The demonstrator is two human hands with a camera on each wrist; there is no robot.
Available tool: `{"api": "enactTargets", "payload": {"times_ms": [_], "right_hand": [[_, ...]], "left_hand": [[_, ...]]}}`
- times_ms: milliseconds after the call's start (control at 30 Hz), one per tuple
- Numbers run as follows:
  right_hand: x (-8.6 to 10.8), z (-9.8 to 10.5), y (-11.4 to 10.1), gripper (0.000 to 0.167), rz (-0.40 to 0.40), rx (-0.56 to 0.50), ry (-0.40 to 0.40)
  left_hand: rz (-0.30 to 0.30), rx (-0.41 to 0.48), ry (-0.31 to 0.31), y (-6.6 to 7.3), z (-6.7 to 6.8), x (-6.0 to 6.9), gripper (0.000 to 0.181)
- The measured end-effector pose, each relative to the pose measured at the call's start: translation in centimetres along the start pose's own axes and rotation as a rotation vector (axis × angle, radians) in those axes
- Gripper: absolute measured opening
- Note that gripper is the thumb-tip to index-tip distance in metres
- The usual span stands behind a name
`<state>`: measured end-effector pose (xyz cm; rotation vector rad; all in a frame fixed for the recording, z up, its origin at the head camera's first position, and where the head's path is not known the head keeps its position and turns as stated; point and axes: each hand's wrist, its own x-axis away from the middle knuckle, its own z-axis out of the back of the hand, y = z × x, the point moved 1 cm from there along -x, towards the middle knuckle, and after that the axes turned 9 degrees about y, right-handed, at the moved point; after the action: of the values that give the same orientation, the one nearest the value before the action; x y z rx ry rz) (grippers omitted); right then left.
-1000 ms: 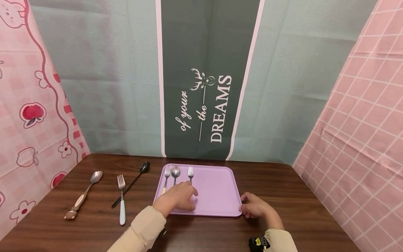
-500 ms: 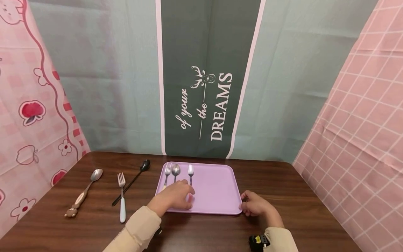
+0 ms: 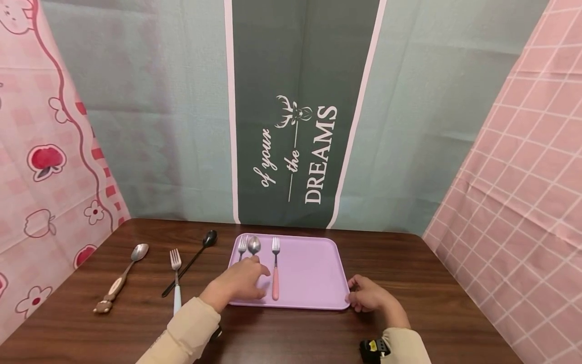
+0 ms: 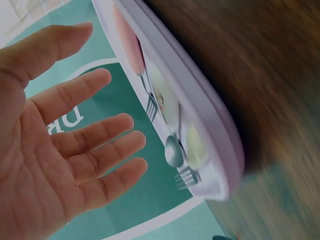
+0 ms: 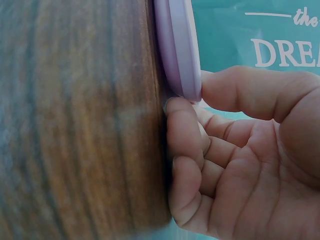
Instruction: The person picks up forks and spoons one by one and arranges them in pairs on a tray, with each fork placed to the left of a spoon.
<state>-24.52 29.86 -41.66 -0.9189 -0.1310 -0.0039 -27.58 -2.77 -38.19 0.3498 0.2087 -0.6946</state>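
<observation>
My left hand [image 3: 241, 280] hovers over the left part of a lilac tray [image 3: 309, 273], fingers spread and holding nothing, as its open palm [image 4: 65, 145] confirms in the left wrist view. Just to its right, a fork with a pink handle [image 3: 275, 283] lies on the tray. A spoon [image 3: 254, 245] and another fork [image 3: 243, 245] lie at the tray's left, their handles hidden by the hand in the head view. At the front right corner my right hand [image 3: 368, 296] pinches the tray's rim, thumb on top and curled fingers [image 5: 185, 130] below.
Left of the tray on the wooden table [image 3: 432, 303] lie a fork with a light blue handle [image 3: 176, 275], a long black spoon [image 3: 195, 260] crossing behind it, and a spoon with a brown bear handle [image 3: 119, 285]. Fabric hangs [image 3: 182, 101] behind and at both sides.
My left hand has moved left from the pink-handled fork, whose handle is now uncovered. The left sleeve now covers the end of the light blue handle. My right hand stays at the tray's corner.
</observation>
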Motion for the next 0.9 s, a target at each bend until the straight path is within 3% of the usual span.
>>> {"api": "enactTargets", "payload": {"times_ms": [133,467,900], "right_hand": [[-0.1,0.0,-0.1,0.025,-0.003,-0.009,-0.006],[-0.3,0.2,-0.3,0.025,-0.006,0.005,0.000],[-0.3,0.2,-0.2,0.025,-0.001,0.014,-0.001]], "left_hand": [[0.014,-0.018,-0.001,-0.7,0.4,0.3,0.035],[0.136,-0.021,0.003,-2.9,1.2,1.3,0.039],[0.228,-0.035,0.016,-4.9,1.8,3.0,0.042]]}}
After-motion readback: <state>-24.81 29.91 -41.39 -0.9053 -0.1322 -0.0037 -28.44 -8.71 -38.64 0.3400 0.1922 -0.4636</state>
